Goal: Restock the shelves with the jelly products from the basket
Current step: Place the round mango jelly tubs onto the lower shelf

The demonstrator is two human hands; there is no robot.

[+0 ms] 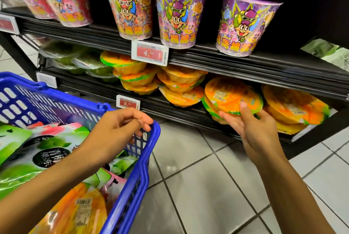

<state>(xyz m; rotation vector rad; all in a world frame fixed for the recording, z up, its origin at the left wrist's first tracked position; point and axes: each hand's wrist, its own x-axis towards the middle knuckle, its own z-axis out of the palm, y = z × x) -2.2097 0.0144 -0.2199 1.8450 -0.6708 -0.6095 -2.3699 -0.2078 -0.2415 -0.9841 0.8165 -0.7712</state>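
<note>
right hand (253, 129) — holds orange jelly cup (232, 95) | left hand (120, 122) — seemingly grips basket (145, 174)

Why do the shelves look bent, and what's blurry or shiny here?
Head view: the wide lens bows and tilts the shelf edge; the green tubs at left are smeared; the floor tiles carry soft glare; the orange jelly tub in the right hand is fairly sharp.

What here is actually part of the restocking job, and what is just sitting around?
Part of the job:
blue basket, gripped at its rim by the left hand
green jelly pouches inside it
orange jelly tub held in the right hand
orange tubs stacked on the lower shelf

Just there:
cartoon cups on the upper shelf
price tag
tiled floor
</note>
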